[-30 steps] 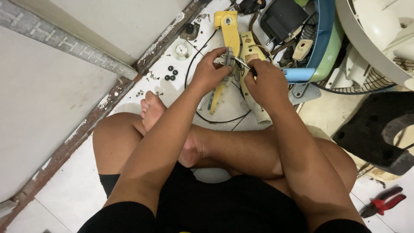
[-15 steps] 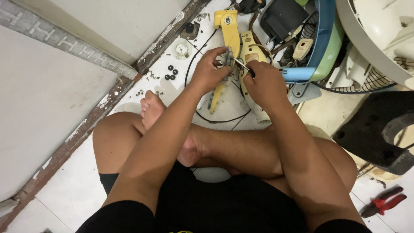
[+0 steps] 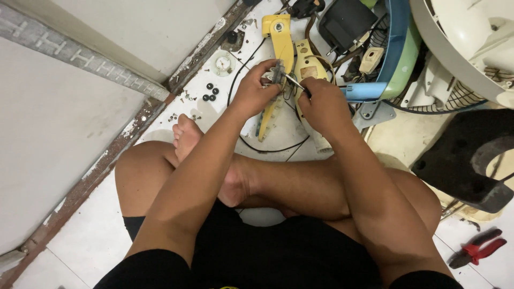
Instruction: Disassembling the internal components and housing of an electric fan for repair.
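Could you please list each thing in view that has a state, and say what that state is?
Left hand: closed on a small switch part.
Right hand: closed on a thin tool, tip at the part.
Yellow housing: lying open on the floor.
Cream housing: lying flat, partly under the right hand.
Red pliers: lying on the floor, untouched.
Black knobs: loose on the floor.

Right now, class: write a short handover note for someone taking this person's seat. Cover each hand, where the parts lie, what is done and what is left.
Left hand: grip shut on a small grey part.
Right hand: grip shut on a thin metal tool, tip at that part.
Parts: yellow casing halves lie open on the floor, black wire looping beneath; screws sit left; red pliers far right.
Done: casing opened.
Left: part not yet refitted, casing unclosed.
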